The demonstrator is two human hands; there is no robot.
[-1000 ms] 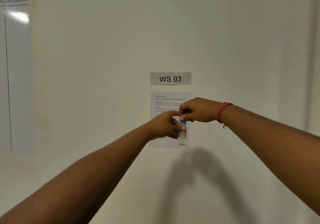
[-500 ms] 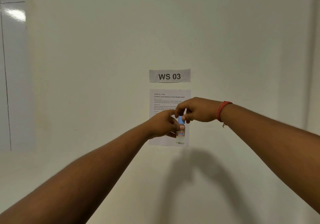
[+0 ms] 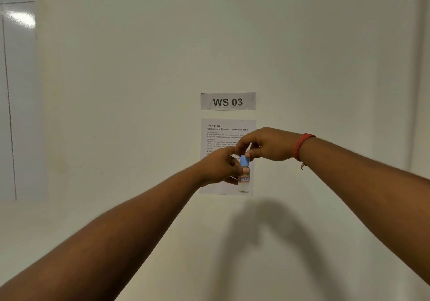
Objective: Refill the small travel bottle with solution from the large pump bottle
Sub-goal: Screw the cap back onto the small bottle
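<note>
Wall sheet (image 3: 217,184) as landmark: before it, left hand (image 3: 218,168) grips the upright small travel bottle (image 3: 243,182); right hand (image 3: 267,144), repositioned since a second ago, pinches blue cap (image 3: 244,160), suggesting unscrewing under way. Pump bottle unseen.

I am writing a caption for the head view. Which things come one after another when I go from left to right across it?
Whiteboard → left hand → small bottle with blue cap → right hand → red wrist thread.

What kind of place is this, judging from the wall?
Probably a numbered workstation in a work or test room: a "WS 03" sign, a printed task sheet below it, and a whiteboard.
</note>
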